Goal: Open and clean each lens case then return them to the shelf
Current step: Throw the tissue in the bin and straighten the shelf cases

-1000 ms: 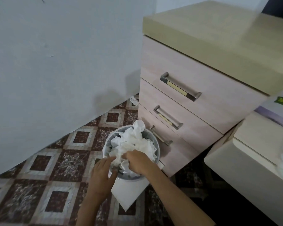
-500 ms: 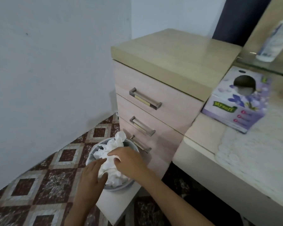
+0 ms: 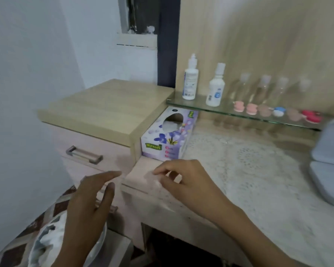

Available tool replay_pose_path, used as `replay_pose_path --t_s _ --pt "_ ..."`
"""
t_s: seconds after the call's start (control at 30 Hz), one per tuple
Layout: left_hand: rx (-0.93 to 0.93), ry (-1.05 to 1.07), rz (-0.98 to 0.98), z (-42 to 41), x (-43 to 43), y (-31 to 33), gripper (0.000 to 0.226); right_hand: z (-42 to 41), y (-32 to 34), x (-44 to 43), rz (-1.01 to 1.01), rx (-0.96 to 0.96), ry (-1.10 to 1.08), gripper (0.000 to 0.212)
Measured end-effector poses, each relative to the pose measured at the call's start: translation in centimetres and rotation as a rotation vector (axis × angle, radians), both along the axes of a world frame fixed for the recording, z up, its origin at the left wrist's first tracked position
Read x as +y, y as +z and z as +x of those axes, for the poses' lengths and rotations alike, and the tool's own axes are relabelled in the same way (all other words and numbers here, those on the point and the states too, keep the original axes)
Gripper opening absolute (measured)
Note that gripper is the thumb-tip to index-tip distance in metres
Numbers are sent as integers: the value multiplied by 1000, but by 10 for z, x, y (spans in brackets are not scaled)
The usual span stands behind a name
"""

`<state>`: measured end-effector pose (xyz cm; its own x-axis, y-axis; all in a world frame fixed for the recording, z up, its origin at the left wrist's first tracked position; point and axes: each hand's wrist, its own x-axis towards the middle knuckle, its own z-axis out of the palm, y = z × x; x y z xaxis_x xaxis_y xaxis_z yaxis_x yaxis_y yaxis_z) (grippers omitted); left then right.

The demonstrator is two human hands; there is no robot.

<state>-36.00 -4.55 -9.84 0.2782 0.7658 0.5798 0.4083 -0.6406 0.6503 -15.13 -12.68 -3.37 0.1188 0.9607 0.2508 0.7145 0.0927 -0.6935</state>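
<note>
Several lens cases stand in a row on the glass shelf point(image 3: 191, 104) at the upper right: pink ones point(image 3: 245, 107), a blue-and-white one point(image 3: 279, 111), brownish ones point(image 3: 294, 115) and a red one point(image 3: 311, 116). My left hand point(image 3: 89, 205) hovers with straight fingers above the waste bin point(image 3: 46, 245), holding nothing. My right hand point(image 3: 183, 178) hangs over the desk's front left corner, fingers loosely curled and empty. Both hands are well short of the shelf.
Two white solution bottles point(image 3: 190, 79) point(image 3: 216, 85) and several clear bottles point(image 3: 262, 87) stand on the shelf. A purple tissue box point(image 3: 168, 139) sits beneath it beside the drawer unit point(image 3: 108, 106). A grey-blue container point(image 3: 328, 162) lies at the desk's right. A lace cloth point(image 3: 239, 162) covers the desk.
Both hands have lifted out of the tissue-filled bin and come up empty toward the desk. The view has swung up and right, revealing the shelf with the lens cases.
</note>
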Motion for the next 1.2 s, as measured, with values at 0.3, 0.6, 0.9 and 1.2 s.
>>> replay_pose_path --t_s 0.3,0.6,0.9,1.2 --pt "35 -289 84 144 -21 44 27 128 16 -72 -49 -116 -366 18" --pt "137 -439 75 260 -22 47 26 194 30 -85 -126 -182 -551 32" --pt "295 -387 303 338 16 79 50 242 43 -26 53 -537 -628 36" --pt "323 -362 216 376 47 88 37 267 46 17 50 -691 -593 31"
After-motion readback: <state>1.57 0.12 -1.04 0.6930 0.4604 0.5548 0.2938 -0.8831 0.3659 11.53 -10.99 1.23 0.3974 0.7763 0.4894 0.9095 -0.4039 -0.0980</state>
